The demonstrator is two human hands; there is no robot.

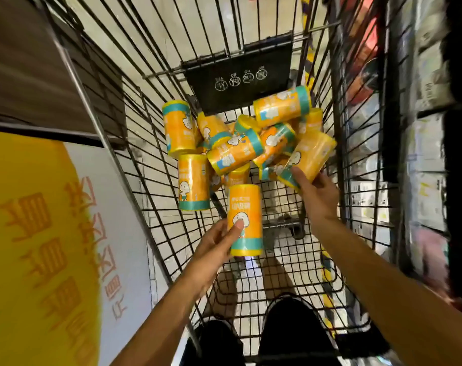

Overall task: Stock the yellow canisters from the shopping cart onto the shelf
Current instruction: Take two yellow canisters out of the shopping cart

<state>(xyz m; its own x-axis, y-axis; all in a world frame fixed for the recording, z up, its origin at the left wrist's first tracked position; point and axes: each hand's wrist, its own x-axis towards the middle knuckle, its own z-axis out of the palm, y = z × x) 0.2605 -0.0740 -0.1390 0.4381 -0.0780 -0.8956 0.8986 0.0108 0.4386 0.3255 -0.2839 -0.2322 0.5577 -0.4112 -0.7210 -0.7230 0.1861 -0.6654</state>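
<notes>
Gripping one yellow canister [245, 220] upright, the left hand [216, 249] holds it above the shopping cart [134, 143] floor. Farther in, the right hand [318, 192] closes around a second canister [310, 157] at the heap's right edge. Remaining canisters [232, 151] lie jumbled beyond, below a black placard [240, 75].

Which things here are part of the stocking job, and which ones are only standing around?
Part of the job:
- left hand holding one yellow canister
- right hand gripping a second canister
- pile of canisters
- shopping cart

Only standing around:
- yellow and white sign
- blurred goods on the right
</notes>
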